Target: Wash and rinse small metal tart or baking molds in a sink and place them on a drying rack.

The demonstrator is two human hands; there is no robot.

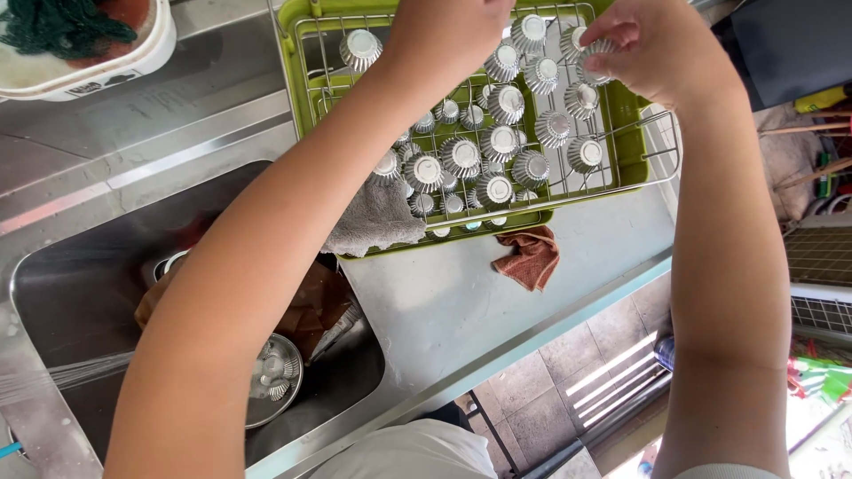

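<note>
1. Right hand (652,49): fingers pinched on one fluted metal mould (593,55), far right of the wire rack (661,177).
2. Left hand (448,31): over the rack's far side; grip cannot be determined.
3. Green tray (632,151) under rack; upturned moulds (497,142) fill it.

We read the setting as a kitchen wash-up station, likely for baking. A stainless steel sink (80,293) is set into a steel worktop (461,302), with a thin stream of water (62,377) running across it. Beside the sink sits a green drainer tray (626,155) carrying a wire rack (661,177) full of small fluted metal tart moulds (461,155), placed upside down. A grey cloth (377,217) and a brown rag (530,257) lie next to the rack. We note tiled floor (541,390) beyond the worktop edge
</note>
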